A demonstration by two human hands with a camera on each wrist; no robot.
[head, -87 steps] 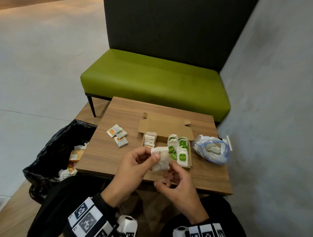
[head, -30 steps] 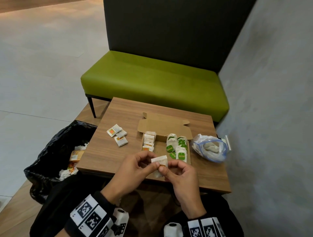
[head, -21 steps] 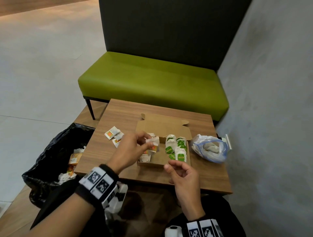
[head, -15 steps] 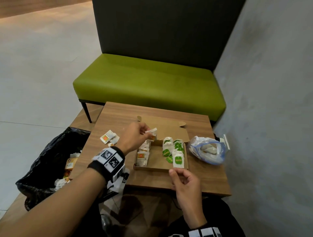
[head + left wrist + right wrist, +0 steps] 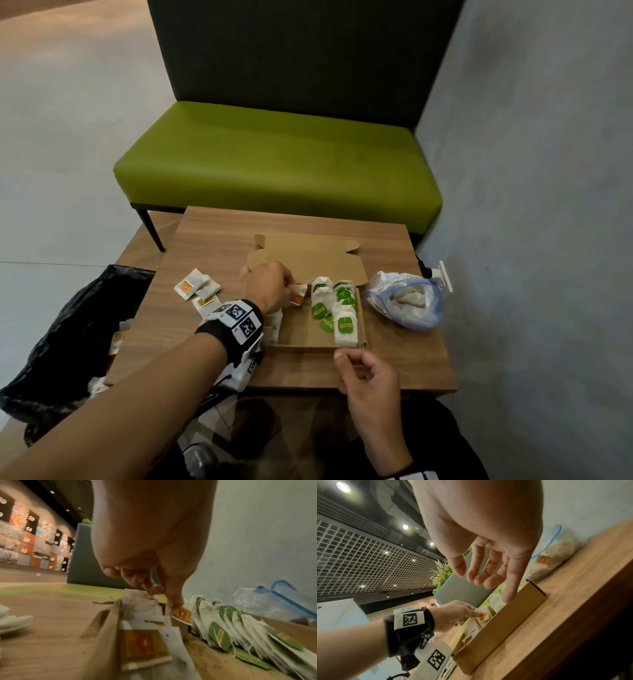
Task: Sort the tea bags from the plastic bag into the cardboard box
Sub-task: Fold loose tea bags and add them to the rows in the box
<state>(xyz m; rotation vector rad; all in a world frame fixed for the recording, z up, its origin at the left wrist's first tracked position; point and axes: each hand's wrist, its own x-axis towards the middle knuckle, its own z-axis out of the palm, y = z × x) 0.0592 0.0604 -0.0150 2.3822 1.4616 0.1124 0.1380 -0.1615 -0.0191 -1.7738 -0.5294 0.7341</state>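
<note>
- Tea bag with an orange tag, a flat paper sachet, is pinched between the thumb and fingertips of the left hand, low over the far left part of the cardboard box.
- Step in hand, by the look of it: setting this bag into the orange-tagged row along the box's left wall.
- Next move probably calls for sliding it upright against that row, then letting go.
- Right hand hovers near the box's front right corner, fingers loosely curled, holding nothing.
- Green-tagged bags, soft and pillowy with strings, fill the box's right side.
- Crinkled clear plastic bag with a blue zip lies right of the box, bags inside.
</note>
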